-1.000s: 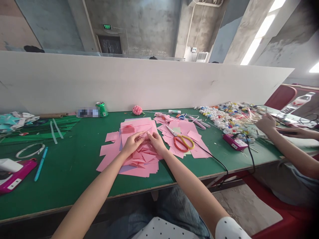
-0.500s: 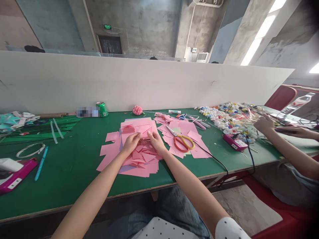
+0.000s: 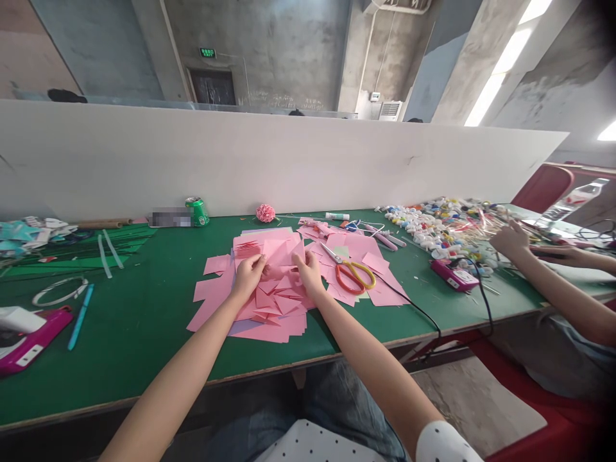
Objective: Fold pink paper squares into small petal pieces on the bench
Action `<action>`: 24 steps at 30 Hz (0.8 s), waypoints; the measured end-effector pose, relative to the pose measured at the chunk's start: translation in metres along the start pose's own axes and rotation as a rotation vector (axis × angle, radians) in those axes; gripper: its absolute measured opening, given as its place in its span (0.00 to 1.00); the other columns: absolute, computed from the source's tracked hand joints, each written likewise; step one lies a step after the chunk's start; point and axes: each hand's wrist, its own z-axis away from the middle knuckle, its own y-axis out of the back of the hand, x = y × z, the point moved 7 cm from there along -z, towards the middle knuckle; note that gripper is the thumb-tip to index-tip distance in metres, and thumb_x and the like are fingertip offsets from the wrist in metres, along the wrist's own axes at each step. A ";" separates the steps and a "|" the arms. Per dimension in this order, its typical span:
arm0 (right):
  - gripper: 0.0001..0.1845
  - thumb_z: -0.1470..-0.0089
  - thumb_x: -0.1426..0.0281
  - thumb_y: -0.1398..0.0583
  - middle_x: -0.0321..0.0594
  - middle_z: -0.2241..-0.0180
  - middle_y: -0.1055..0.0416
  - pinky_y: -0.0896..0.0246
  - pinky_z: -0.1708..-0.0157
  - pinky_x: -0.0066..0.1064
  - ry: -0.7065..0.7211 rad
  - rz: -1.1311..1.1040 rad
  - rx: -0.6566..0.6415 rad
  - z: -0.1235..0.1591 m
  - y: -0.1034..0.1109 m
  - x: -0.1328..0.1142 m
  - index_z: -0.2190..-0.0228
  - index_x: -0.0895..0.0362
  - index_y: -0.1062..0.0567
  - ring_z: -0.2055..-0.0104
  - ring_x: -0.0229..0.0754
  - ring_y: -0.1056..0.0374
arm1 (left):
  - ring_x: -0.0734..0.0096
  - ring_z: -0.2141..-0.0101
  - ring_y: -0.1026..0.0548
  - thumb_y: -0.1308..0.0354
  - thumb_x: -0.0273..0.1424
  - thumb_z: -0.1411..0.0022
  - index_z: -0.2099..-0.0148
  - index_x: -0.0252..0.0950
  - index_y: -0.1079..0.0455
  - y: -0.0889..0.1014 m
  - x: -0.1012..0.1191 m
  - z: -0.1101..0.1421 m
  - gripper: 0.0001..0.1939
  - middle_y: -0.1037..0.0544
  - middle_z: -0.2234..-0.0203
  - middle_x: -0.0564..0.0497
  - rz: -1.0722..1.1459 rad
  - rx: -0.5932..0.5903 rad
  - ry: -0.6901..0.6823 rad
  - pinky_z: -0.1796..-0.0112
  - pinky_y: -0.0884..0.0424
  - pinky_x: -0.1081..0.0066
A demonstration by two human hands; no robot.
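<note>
Between my hands is a piece of pink paper (image 3: pixel 280 251), held up over a pile of loose pink paper pieces. My left hand (image 3: pixel 249 276) pinches its left side, and my right hand (image 3: pixel 308 274) pinches its right side. Just below my fingers lie several small folded pink pieces (image 3: pixel 272 303). Larger pink sheets (image 3: pixel 212 305) spread out beneath them on the green table. To the right of my right hand, scissors (image 3: pixel 353 273) with red and yellow handles rest half spread on more pink paper.
A pink paper flower ball (image 3: pixel 265 213) and a green can (image 3: pixel 197 212) stand near the white partition (image 3: pixel 289 160). Colourful bottle caps (image 3: pixel 428 224) are heaped at right, beside a magenta device (image 3: pixel 453 276) with a black cable. A co-worker's hand (image 3: pixel 513 242) is at far right.
My hands have moved a little apart, and the pink paper between them now stands up more opened out. The scissors and the pile stay where they were.
</note>
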 end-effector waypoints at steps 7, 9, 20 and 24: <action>0.23 0.47 0.68 0.47 0.46 0.55 0.32 0.39 0.59 0.36 0.091 0.337 0.180 -0.002 0.019 -0.001 0.49 0.55 0.41 0.61 0.45 0.33 | 0.70 0.77 0.28 0.43 0.48 0.42 0.72 0.35 0.30 -0.001 0.001 0.001 0.20 0.25 0.78 0.50 0.056 0.000 0.023 0.74 0.34 0.72; 0.23 0.47 0.68 0.47 0.50 0.52 0.33 0.40 0.54 0.39 0.079 0.524 0.155 -0.004 0.016 0.006 0.49 0.58 0.38 0.54 0.50 0.35 | 0.70 0.77 0.29 0.43 0.48 0.42 0.72 0.35 0.31 -0.002 0.001 0.001 0.20 0.25 0.78 0.49 0.078 -0.006 0.036 0.75 0.34 0.72; 0.31 0.52 0.75 0.47 0.53 0.46 0.39 0.52 0.43 0.48 0.227 0.775 0.182 0.000 0.008 -0.002 0.44 0.61 0.35 0.44 0.56 0.47 | 0.72 0.77 0.30 0.42 0.44 0.43 0.72 0.35 0.31 -0.009 -0.002 0.002 0.17 0.27 0.78 0.51 0.149 -0.070 0.075 0.74 0.35 0.73; 0.30 0.51 0.75 0.47 0.46 0.49 0.37 0.48 0.44 0.45 0.443 0.684 0.023 0.014 -0.009 -0.023 0.45 0.53 0.34 0.46 0.51 0.44 | 0.71 0.76 0.31 0.41 0.40 0.43 0.73 0.35 0.31 -0.011 0.002 0.003 0.14 0.28 0.79 0.52 0.147 -0.096 0.074 0.73 0.37 0.73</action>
